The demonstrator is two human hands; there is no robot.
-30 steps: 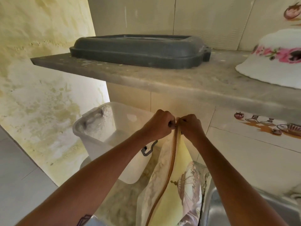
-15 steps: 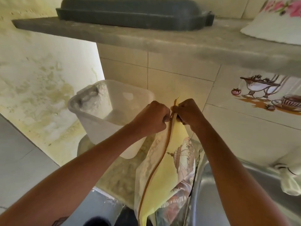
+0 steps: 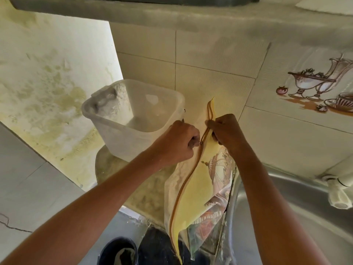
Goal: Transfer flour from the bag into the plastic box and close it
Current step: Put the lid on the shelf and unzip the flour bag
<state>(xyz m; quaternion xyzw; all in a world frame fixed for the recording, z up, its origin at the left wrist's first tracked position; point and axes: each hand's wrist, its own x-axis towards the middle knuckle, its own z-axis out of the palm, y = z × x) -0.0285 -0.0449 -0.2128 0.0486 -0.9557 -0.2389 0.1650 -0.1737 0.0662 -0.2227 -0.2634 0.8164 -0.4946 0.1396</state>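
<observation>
The yellow printed flour bag (image 3: 198,190) stands upright on the counter edge, with a brown zip running along its top. My left hand (image 3: 179,142) pinches the zip slider, and the zip is parted above it. My right hand (image 3: 225,131) grips the bag's upper edge beside the zip. The translucent plastic box (image 3: 133,119), dusted with flour inside and lidless, sits just left of my hands. Only the bottom edge of the dark grey lid (image 3: 172,0) shows on the shelf above.
A concrete shelf (image 3: 172,16) overhangs the tiled wall. A steel sink (image 3: 296,217) with a white tap (image 3: 336,194) lies to the right. A dark bucket (image 3: 118,251) stands on the floor below.
The view has tilted downward. My left hand has drawn the slider down the zip, so the top of the bag now stands open above my hands.
</observation>
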